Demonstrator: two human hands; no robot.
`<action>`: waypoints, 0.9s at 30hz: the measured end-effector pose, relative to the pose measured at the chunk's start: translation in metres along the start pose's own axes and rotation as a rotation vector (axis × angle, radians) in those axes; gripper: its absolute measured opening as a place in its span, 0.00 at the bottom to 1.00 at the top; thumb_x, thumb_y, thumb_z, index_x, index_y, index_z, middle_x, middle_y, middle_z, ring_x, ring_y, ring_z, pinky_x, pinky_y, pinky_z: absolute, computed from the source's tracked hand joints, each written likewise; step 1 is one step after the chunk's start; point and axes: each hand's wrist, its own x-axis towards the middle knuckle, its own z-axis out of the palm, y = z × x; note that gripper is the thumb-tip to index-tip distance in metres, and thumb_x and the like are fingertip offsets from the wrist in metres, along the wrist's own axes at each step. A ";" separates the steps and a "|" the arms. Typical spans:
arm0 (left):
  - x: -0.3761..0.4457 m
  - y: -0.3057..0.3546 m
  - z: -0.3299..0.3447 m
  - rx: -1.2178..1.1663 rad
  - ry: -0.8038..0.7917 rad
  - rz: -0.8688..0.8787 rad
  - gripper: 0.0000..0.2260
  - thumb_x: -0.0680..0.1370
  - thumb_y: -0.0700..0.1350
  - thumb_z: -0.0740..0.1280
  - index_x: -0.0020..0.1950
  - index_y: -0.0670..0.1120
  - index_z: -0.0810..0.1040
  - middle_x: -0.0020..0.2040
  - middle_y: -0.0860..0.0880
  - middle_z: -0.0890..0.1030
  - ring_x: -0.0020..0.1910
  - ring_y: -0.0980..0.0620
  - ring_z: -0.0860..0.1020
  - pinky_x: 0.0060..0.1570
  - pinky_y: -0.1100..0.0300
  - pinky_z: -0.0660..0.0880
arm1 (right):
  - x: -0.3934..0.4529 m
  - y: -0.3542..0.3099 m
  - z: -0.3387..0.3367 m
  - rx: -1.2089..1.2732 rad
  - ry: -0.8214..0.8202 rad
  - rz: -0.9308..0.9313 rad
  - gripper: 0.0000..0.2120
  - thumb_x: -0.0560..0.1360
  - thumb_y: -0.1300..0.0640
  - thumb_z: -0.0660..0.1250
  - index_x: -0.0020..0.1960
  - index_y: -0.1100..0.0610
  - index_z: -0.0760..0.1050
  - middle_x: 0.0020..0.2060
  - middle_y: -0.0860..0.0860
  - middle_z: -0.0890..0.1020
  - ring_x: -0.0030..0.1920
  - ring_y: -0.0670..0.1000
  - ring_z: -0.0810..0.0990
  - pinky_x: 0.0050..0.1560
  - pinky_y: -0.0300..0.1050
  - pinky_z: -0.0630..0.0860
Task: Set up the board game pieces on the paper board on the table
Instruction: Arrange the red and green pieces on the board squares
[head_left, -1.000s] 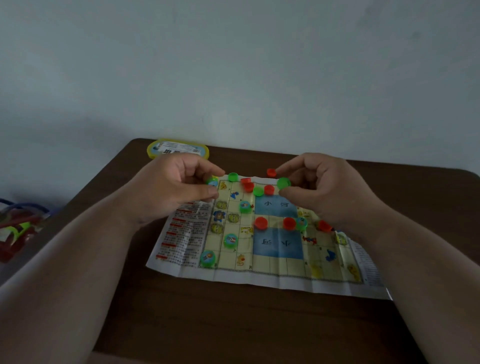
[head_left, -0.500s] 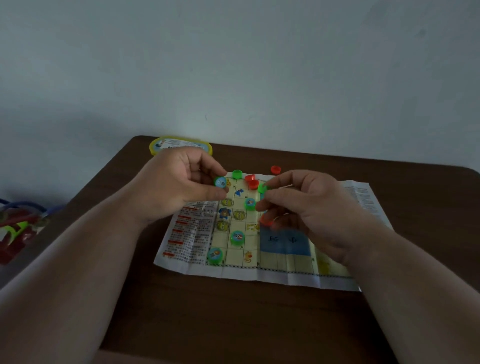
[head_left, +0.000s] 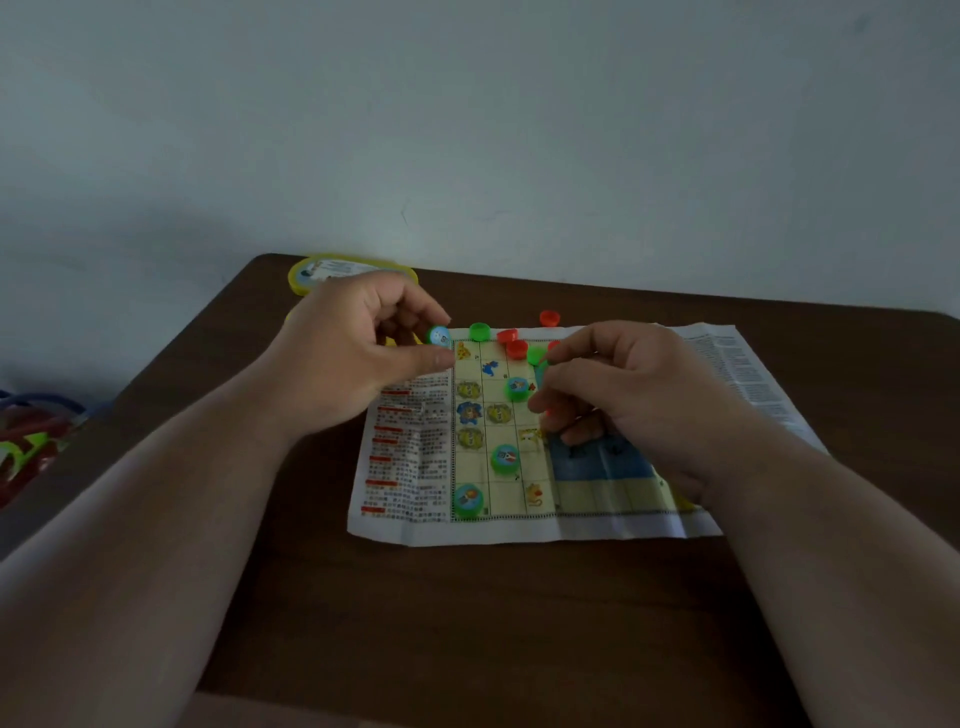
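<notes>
Head view: the right hand (head_left: 631, 395) has dropped from the far row onto mid-board, its grip pinching a small red plastic disc (head_left: 548, 413). The left hand (head_left: 358, 353) still pinches a green picture-faced disc (head_left: 439, 336) at the folded paper board (head_left: 519, 530)'s far-left corner on the brown tabletop (head_left: 467, 623); placement continues.

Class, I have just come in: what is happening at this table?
A person is laying out round game pieces on a paper board. The left hand pinches a green piece at the board's far left corner. The right hand curls over the middle; a red piece shows under its fingers.
</notes>
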 end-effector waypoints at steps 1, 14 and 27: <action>0.000 0.001 0.002 0.040 0.019 -0.005 0.13 0.71 0.50 0.81 0.53 0.56 0.84 0.48 0.55 0.86 0.48 0.59 0.82 0.46 0.68 0.79 | 0.000 0.000 -0.001 0.021 0.026 -0.012 0.03 0.81 0.61 0.71 0.53 0.59 0.82 0.42 0.56 0.90 0.42 0.56 0.88 0.44 0.50 0.86; 0.057 0.048 0.038 0.234 -0.344 -0.011 0.11 0.78 0.54 0.76 0.56 0.55 0.80 0.44 0.57 0.87 0.42 0.64 0.85 0.40 0.64 0.75 | 0.005 -0.002 -0.001 0.335 0.147 0.156 0.07 0.81 0.56 0.71 0.53 0.61 0.82 0.37 0.56 0.85 0.31 0.52 0.80 0.29 0.45 0.77; 0.072 0.028 0.046 0.264 -0.169 0.015 0.10 0.74 0.55 0.79 0.54 0.57 0.85 0.47 0.58 0.83 0.45 0.61 0.81 0.41 0.62 0.73 | 0.010 0.002 -0.005 0.388 0.171 0.227 0.08 0.79 0.56 0.71 0.54 0.60 0.82 0.38 0.56 0.86 0.35 0.52 0.79 0.32 0.46 0.76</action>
